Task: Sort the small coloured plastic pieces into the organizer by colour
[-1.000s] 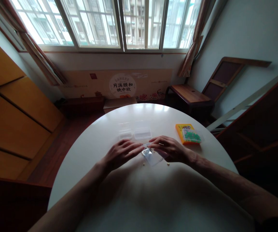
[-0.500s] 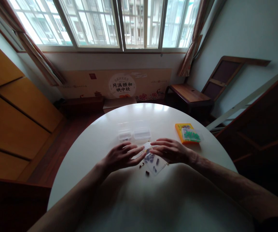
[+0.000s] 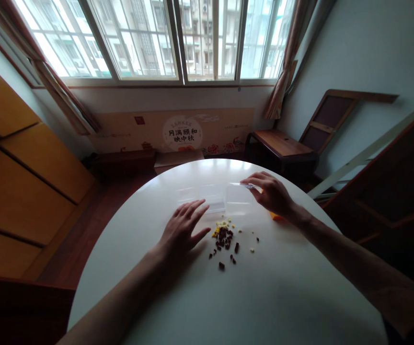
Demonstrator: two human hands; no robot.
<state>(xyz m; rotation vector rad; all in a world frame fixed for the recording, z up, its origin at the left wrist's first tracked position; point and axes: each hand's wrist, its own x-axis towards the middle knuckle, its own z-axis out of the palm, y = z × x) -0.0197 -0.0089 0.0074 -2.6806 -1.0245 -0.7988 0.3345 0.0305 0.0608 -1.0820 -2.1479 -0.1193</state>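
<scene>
Indoors, a person's bare hands work above a round, glossy white tabletop [image 3: 282, 292], before a wide, barred window [image 3: 145, 40]. The right hand [image 3: 272, 194] pinches a clear, rectangular plastic box [image 3: 237, 196] between thumb and fingers at its right side, just right of a low, see-through plastic container [image 3: 212, 196]; whether the box touches the tabletop, one cannot tell. The left hand [image 3: 186, 226], palm down with fingers spread, is left of a loose heap of small, dark brown blocky pieces [image 3: 224, 238], its fingertips near the container (contact there is hard to judge).

The heap is near the middle of the tabletop, between the hands and on their near side, with bright yellow bits [image 3: 217, 232] at its left and pale cream bits [image 3: 224, 223] at its far edge. A few brown pieces are scattered nearer and to the right. A bright orange box [image 3: 276, 217] shows in part behind the right hand; farther back, a long beige banner with black characters [image 3: 131, 127] spans the wall below the window.
</scene>
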